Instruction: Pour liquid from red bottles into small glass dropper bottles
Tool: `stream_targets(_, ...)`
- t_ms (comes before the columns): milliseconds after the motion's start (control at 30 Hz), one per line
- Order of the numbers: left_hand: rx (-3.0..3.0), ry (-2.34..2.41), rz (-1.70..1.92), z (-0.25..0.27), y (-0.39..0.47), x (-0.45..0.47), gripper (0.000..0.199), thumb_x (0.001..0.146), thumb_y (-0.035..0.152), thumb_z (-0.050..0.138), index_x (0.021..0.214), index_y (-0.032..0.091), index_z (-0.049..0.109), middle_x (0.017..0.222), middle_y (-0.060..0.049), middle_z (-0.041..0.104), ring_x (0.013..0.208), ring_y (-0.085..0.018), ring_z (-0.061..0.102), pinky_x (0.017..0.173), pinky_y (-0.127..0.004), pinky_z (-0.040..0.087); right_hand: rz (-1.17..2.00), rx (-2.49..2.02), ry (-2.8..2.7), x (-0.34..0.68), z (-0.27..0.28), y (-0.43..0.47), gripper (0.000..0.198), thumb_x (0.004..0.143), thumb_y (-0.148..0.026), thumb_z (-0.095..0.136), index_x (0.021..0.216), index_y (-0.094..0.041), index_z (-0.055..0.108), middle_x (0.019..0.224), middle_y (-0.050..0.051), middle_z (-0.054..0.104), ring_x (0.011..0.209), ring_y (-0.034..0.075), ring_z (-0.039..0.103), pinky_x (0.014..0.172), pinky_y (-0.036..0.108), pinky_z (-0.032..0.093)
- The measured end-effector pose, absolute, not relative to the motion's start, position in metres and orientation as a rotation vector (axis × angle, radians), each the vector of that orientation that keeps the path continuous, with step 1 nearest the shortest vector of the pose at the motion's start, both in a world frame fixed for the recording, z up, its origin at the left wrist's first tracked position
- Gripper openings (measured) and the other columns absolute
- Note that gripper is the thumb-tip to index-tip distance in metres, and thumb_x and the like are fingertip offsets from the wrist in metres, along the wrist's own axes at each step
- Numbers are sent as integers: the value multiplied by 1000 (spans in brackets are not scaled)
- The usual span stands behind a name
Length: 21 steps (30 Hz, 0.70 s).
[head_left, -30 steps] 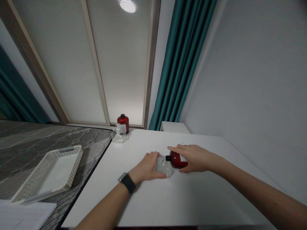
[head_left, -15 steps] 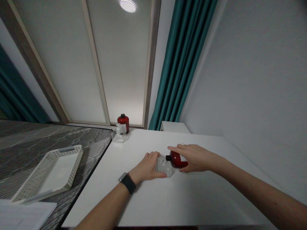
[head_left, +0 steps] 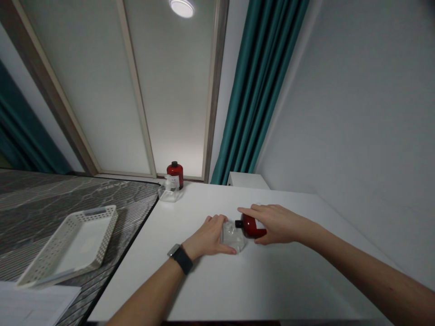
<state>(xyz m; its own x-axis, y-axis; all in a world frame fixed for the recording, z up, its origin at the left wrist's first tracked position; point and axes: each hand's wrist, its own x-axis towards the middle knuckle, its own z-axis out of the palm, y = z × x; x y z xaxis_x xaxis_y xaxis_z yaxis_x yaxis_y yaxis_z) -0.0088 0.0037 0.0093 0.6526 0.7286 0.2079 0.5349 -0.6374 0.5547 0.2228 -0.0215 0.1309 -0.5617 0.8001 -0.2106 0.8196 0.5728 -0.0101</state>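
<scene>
White tabletop (head_left: 217,294) spans the lower centre of the frame, with paper sheets (head_left: 34,303) and a perforated basket (head_left: 110,233) at lower left. Below mid-frame, the left hand (head_left: 211,237) curls thumb and fingers around a clear container (head_left: 233,237). Just right, the right hand (head_left: 278,222) grips a dark red bottle (head_left: 249,226), tipped sideways, its black cap (head_left: 239,224) pointing left over the container. Farther back, left of centre, a second bottle (head_left: 175,170) stands upright behind a transparent vessel (head_left: 167,194).
</scene>
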Motion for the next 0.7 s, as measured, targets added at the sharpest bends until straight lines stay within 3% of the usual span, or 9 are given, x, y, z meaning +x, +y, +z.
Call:
stream_targets(200, 2430, 980, 567, 10, 4, -10, 70, 68, 58, 80, 117, 18, 50, 116, -13, 61, 101, -33, 58, 92, -46, 42, -139, 1352, 2642, 224, 129, -22, 86, 74, -39, 73, 150, -25, 37, 119, 13, 66, 96, 33, 66, 78, 40, 48)
stream_targets(400, 2388, 935, 642, 11, 6, -16, 35, 96, 43, 48, 119, 18, 49, 116, -11, 62, 104, -28, 56, 95, -44, 43, -158, 1359, 2639, 224, 130, -21, 86, 74, -39, 72, 151, -25, 36, 123, 14, 64, 100, 34, 66, 81, 41, 48)
stream_targets(567, 2319, 1001, 757, 14, 7, -18, 37, 103, 39, 26, 124, 19, 49, 114, -10, 63, 103, -26, 56, 94, -44, 42, -160, 1362, 2628, 223, 130, -22, 86, 74, -38, 72, 151, -25, 36, 123, 13, 65, 99, 34, 66, 82, 41, 48)
stream_targets(700, 2331, 1034, 807, 14, 8, -17, 36, 104, 35, 23, 121, 21, 52, 117, -9, 64, 106, -25, 57, 94, -42, 40, -154, 1355, 2621, 223, 131, -22, 85, 75, -39, 71, 151, -24, 36, 122, 13, 65, 98, 34, 66, 81, 42, 48)
